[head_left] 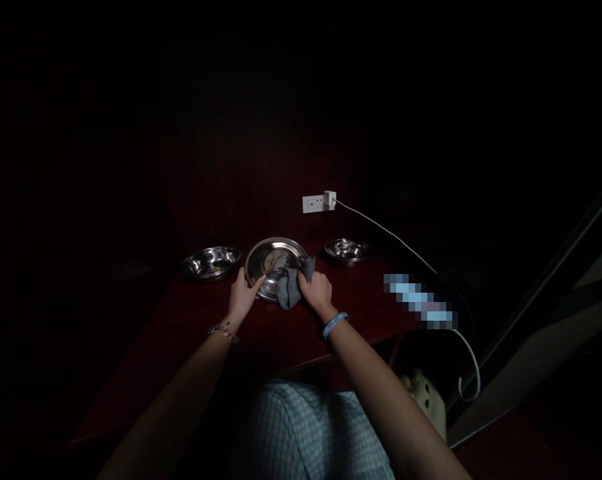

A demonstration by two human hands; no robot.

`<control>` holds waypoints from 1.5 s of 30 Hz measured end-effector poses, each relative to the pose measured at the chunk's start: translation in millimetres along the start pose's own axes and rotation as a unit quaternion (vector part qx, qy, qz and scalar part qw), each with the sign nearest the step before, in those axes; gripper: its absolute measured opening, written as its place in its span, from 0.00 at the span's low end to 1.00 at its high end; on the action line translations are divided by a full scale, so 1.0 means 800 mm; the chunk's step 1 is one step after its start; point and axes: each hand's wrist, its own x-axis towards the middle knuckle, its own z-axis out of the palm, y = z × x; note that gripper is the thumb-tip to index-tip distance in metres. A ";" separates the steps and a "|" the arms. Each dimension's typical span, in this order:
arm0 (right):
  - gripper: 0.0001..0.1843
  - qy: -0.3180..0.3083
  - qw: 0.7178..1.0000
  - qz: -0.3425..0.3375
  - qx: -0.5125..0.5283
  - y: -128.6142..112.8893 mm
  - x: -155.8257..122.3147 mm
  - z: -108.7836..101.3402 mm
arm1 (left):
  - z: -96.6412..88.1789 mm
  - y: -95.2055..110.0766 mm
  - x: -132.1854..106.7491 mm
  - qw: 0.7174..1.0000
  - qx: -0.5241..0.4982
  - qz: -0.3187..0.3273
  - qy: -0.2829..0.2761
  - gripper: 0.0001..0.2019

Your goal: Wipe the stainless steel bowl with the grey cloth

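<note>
A round, shiny steel plate [265, 252] is tilted up toward me above the dark red table. My left hand [241, 295] grips its left rim, the thumb lying over the inner face. In my right hand [317, 288] a grey cloth [289, 290] is bunched; it hangs against the right side of the plate and covers part of its lower right rim. The fingers of my right hand are closed around the cloth, and those behind the plate are hidden.
On the table [181, 347], a steel bowl [211, 261] with something small and yellow inside stands left, and a smaller steel bowl [347, 251] right. A charger [329, 198] sits in the wall socket [311, 204], its white cable [395, 237] running right. A pale bin-like container [429, 400] stands below.
</note>
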 end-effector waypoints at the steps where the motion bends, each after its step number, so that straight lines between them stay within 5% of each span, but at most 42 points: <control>1: 0.26 0.001 1.000 -0.001 -0.001 0.000 0.000 0.000 | 0.000 0.000 0.000 1.000 0.001 0.001 -0.002 0.23; 26: 0.25 0.017 1.000 -0.010 -0.003 0.001 0.000 0.001 | -0.005 0.006 -0.001 0.996 0.083 0.015 0.003 0.19; 35: 0.25 0.023 0.999 0.012 0.038 0.004 0.003 0.002 | -0.003 -0.001 0.002 0.998 0.026 0.052 0.007 0.21; 45: 0.27 0.024 0.993 0.051 0.102 0.005 0.007 0.002 | 0.014 -0.018 0.006 0.990 -0.041 0.120 -0.053 0.38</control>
